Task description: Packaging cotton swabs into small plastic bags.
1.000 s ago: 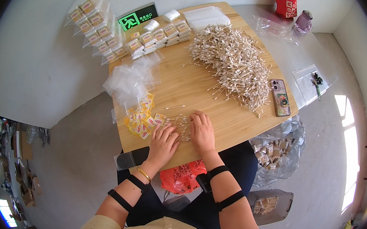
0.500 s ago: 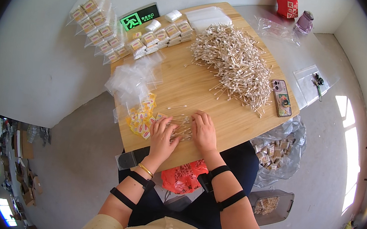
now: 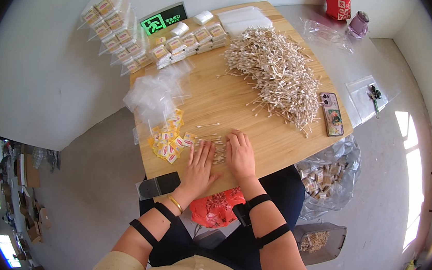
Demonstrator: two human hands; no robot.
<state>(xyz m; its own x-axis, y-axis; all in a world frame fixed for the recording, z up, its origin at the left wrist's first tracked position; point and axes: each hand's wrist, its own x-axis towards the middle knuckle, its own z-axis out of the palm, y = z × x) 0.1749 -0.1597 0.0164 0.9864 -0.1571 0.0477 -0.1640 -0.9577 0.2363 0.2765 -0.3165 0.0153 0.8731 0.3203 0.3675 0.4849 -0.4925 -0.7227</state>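
A small layer of cotton swabs [image 3: 219,151] lies on the wooden table [image 3: 197,113] between my hands. My left hand [image 3: 200,167] rests flat on its left side, fingers stretched out and covering part of it. At the swabs' right ends sits my right hand [image 3: 241,157], its fingers slightly bent and touching the tabletop, gripping nothing. One loose swab [image 3: 208,125] lies just beyond them. Left of my left hand is a heap of yellow-and-white paper labels [image 3: 166,143], with clear plastic bags [image 3: 152,96] spread behind it.
A big heap of cotton swabs [image 3: 276,76] covers the far right, beside a phone [image 3: 332,115]. Packed swab bundles [image 3: 191,43] and stacked filled bags [image 3: 116,29] line the far left. A dark flat pad [image 3: 160,186] overhangs the near left edge. Right of the table stands a bag of packs [image 3: 326,179].
My left hand has slid right and its fingers have straightened, lying flatter over the swabs. The swab layer between my hands looks narrower. My right hand has stayed in place.
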